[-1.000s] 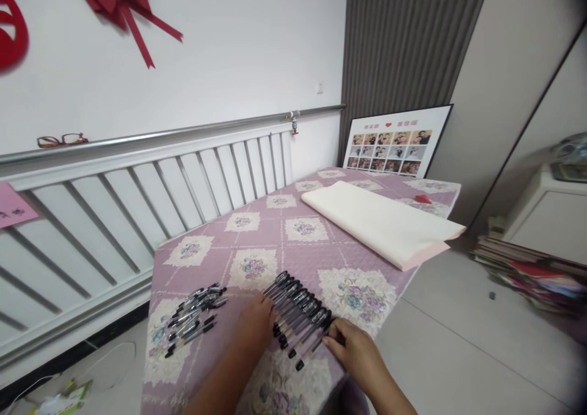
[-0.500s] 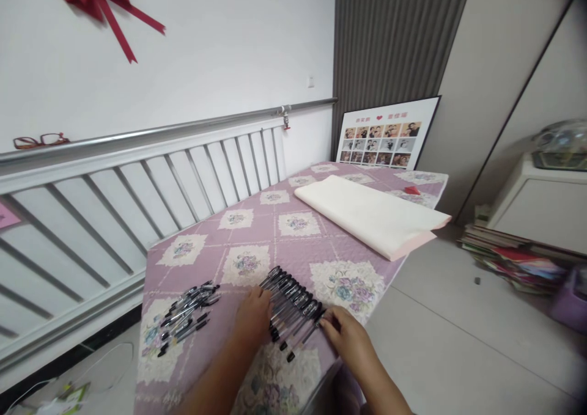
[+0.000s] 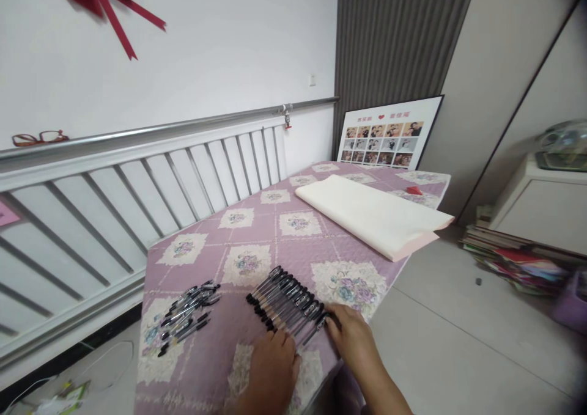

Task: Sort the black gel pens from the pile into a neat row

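A slanted row of clear-barrelled pens with black caps [image 3: 285,297] lies side by side on the floral tablecloth [image 3: 206,305]. My left hand [image 3: 274,366] is closed at the near ends of the row, its bent fingers against the pens and covering some tips. At the right end, my right hand [image 3: 351,338] has its thumb and fingers closed about the capped end of the outermost pen [image 3: 315,329]. Farther left, a loose pile of similar pens [image 3: 189,311] lies crisscrossed, apart from both hands.
A folded cream sheet with a pink underside [image 3: 371,213] lies across the table's right side. Near the far corner is a small red object [image 3: 414,190]. A white radiator [image 3: 137,201] runs along the wall, and a photo board [image 3: 389,134] leans behind the table.
My left hand has moved from the row's left side toward me and right, to the near pen ends, uncovering the left pens. My right hand stays at the right end.
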